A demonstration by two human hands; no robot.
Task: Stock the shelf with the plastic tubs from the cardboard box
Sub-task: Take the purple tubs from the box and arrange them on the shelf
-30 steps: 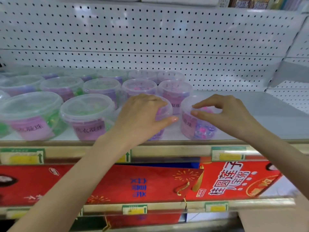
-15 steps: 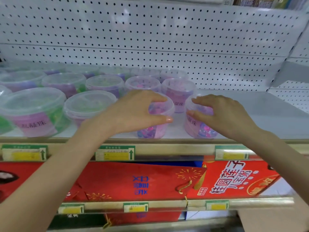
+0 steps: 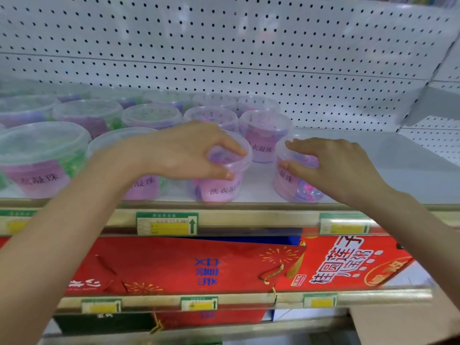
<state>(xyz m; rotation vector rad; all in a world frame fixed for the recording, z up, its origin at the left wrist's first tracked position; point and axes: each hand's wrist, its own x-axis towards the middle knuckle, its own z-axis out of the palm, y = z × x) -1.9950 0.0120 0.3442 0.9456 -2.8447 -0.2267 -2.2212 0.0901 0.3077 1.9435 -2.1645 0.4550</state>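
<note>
Rotated label-forward now, front tub (image 3: 220, 191) is gripped by left hand (image 3: 186, 153); right hand (image 3: 333, 164) grips end tub (image 3: 291, 185).

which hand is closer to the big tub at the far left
Left. The left hand grips a small tub right of the big tub; the right hand holds a second tub farther right.

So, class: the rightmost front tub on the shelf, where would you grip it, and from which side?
Probably grip the rightmost tub by its lid rim, from above and the right: it stands upright, round, tapering downward, with bare shelf on its right.
</note>
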